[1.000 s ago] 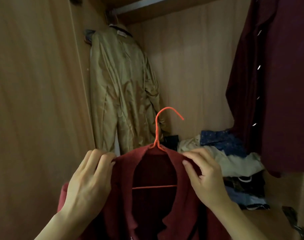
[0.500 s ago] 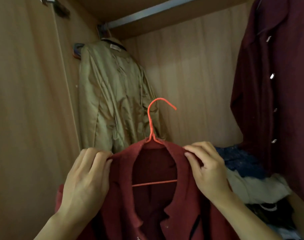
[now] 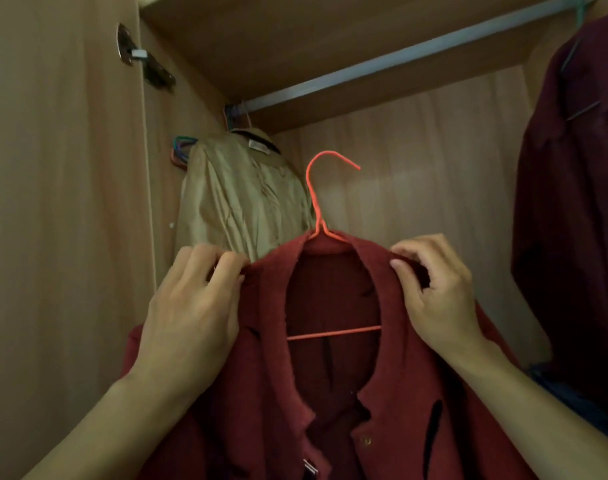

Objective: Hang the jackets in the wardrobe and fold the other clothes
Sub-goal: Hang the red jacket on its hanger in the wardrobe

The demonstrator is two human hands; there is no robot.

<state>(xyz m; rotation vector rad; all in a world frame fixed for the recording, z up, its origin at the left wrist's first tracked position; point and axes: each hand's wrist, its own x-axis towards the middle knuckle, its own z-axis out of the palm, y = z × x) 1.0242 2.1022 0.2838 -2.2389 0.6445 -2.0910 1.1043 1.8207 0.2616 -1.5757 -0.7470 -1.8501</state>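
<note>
i hold the red jacket [image 3: 382,403] up in front of me inside the wardrobe, with an orange wire hanger [image 3: 319,216] threaded through its shoulders so that the hook stands free above the collar and the lower bar shows across the open neck. my left hand [image 3: 191,306] grips the jacket's left shoulder, fingers curled over the top edge of the cloth, and my right hand [image 3: 437,292] pinches the right shoulder beside the collar, thumb in front and fingers folded over behind. the hook is below the metal rail [image 3: 399,64] and does not touch it; the rail runs at a slant under the wooden shelf [image 3: 330,36]. a tan jacket [image 3: 240,202] hangs at the rail's far left end, against the side wall and just behind my left hand. a few coloured hangers [image 3: 180,150] show beside its shoulder, though i cannot tell how many. a dark maroon coat [image 3: 572,220] hangs at the right, well apart from the red jacket, on a thin dark hanger [image 3: 579,105]. low at the right edge there is some blue cloth [image 3: 569,396], too dim to name. a door hinge [image 3: 143,60] sits on the left panel.
</note>
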